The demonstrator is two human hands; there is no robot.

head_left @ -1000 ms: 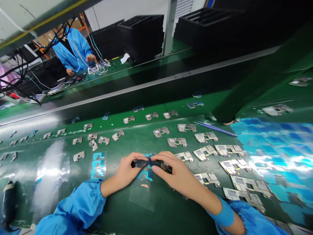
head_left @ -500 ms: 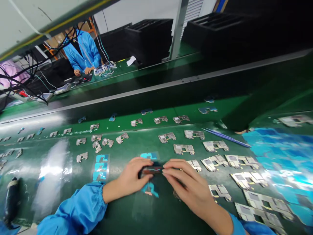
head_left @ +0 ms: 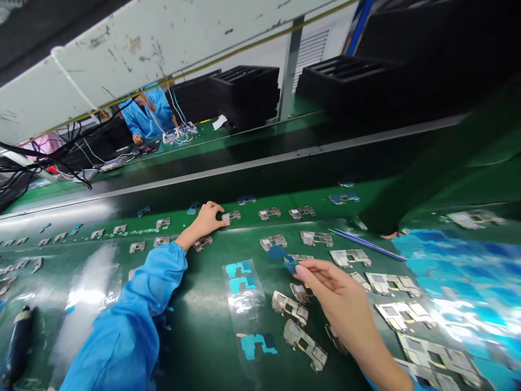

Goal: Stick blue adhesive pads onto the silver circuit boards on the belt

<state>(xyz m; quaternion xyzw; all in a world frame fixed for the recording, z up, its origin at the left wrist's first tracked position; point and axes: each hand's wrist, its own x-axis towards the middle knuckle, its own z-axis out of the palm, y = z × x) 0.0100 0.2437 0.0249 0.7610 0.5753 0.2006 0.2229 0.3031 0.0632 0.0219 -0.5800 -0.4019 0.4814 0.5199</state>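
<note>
My left hand (head_left: 207,220) reaches to the back row, its thumb and forefinger closed around the left end of a small grey circuit board (head_left: 233,216). Between the thumb and fingers of my right hand (head_left: 336,293) is a thin blue piece (head_left: 290,264), blurred; whether it is film alone or a film-covered board I cannot tell. Below that hand lie a pale circuit board (head_left: 290,307) and a larger one (head_left: 305,344). Left of them, a clear plastic sheet (head_left: 244,312) carries blue cut-out stickers (head_left: 241,283), with another blue sticker (head_left: 258,346) lower down.
Blue tweezers (head_left: 368,244) lie at the right, beside overlapping blue film sheets (head_left: 468,271). Many circuit boards (head_left: 391,283) spread across the green table. A black-handled tool (head_left: 18,339) lies at far left. Black trays (head_left: 248,95) and a co-worker's blue sleeve (head_left: 160,111) are beyond the ledge.
My hands were together over a dark, blurred piece; now they are apart. The left has gone forward to a board, while the right holds a blue piece. The view has shifted.
</note>
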